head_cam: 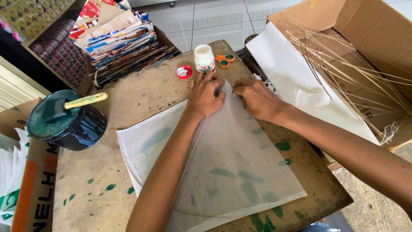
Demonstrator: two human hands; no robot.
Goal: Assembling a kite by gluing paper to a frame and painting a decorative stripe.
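Observation:
A thin translucent white paper sheet point(240, 172) lies as a diamond on a worn brown board point(141, 99) with green paint marks. Thin sticks run under it. My left hand point(205, 95) presses flat on the sheet's far corner, fingers spread. My right hand point(256, 98) pinches and folds the paper edge at that same corner, right beside the left hand. Just beyond the hands stand an open white glue bottle point(204, 59), its red cap point(184, 71) and orange-handled scissors point(224, 60).
A dark round tin point(68, 122) with a pale-handled brush across its lid sits at the left. A box of stacked coloured papers point(124, 43) is behind. At the right, white paper point(296, 86) and thin bamboo sticks point(343, 64) lie in a cardboard box.

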